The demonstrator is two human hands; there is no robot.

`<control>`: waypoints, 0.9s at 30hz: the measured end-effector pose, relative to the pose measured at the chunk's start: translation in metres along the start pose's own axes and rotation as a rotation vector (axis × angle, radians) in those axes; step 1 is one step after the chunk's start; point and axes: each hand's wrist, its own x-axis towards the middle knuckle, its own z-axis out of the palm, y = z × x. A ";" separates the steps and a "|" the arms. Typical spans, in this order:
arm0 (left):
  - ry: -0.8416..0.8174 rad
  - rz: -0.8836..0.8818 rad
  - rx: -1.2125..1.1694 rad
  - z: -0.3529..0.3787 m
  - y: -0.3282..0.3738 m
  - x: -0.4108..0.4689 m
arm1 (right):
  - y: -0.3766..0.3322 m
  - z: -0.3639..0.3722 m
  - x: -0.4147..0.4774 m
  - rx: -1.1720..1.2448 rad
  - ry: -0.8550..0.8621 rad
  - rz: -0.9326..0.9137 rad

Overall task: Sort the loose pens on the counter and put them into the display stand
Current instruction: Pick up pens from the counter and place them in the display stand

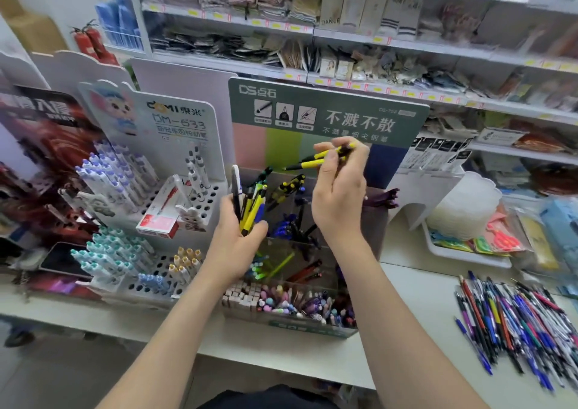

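Sorting pens here: they're light, stiff and a bit slick, so pinching mid-barrel seems safest. Right hand [339,186], raised at frame centre, pinches two yellow pens [319,158] over the stand [291,324], tips pointing left. Left hand [237,239], just lower left of it, grips a bunch [250,202] upright, fingers curled round. Loose pile [513,318] sits lower right on the counter [416,321].

The left hand [236,239] and the right hand [339,196] are bare, and so are the forearms [175,330], uncovered right down to the lower edge of the view. Between the arms at the bottom shows a strip of black clothing [269,397], too cropped to tell its cut.
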 end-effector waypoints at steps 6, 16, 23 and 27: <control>0.037 0.037 0.040 -0.004 0.004 0.004 | 0.021 0.017 0.008 -0.274 -0.514 -0.068; 0.016 -0.041 -0.085 -0.007 0.000 0.010 | 0.032 0.022 0.010 -0.538 -0.564 -0.124; -0.016 -0.037 -0.105 -0.006 0.005 0.008 | 0.032 0.024 -0.007 -0.658 -0.274 -0.287; -0.056 0.065 -0.062 -0.004 0.009 0.003 | 0.004 0.017 -0.026 -0.328 -0.266 -0.086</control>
